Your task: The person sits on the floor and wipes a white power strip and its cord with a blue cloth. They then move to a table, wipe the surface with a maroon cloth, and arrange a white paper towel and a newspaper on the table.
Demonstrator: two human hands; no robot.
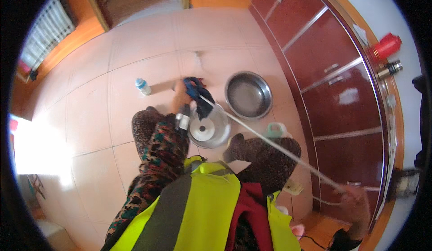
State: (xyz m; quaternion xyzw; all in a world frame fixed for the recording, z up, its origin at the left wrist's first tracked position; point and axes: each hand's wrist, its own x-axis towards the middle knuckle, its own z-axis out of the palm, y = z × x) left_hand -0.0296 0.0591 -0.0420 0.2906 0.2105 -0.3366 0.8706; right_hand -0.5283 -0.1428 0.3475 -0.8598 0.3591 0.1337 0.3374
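My left hand (181, 97) grips a bunched dark blue cloth or textile (201, 97) over a round metal pan or basin (219, 133), which has a pale disc with a dark centre inside. From the dark textile a long white cord (263, 134) runs taut down to the right. My right hand (354, 200) holds the cord's other end, far out by the cabinets, and is somewhat blurred. An empty-looking stainless steel basin (248, 95) stands to the right of the first one. Left of my left hand stands a bottle with a blue cap (143, 86).
Dark red cabinets (337, 99) line the right side, with a red object (384, 47) and a metal flask (389, 69) on top. A green-and-white item (276, 129) lies by my right knee. A small pale object (197, 53) lies on the tiled floor (91, 116).
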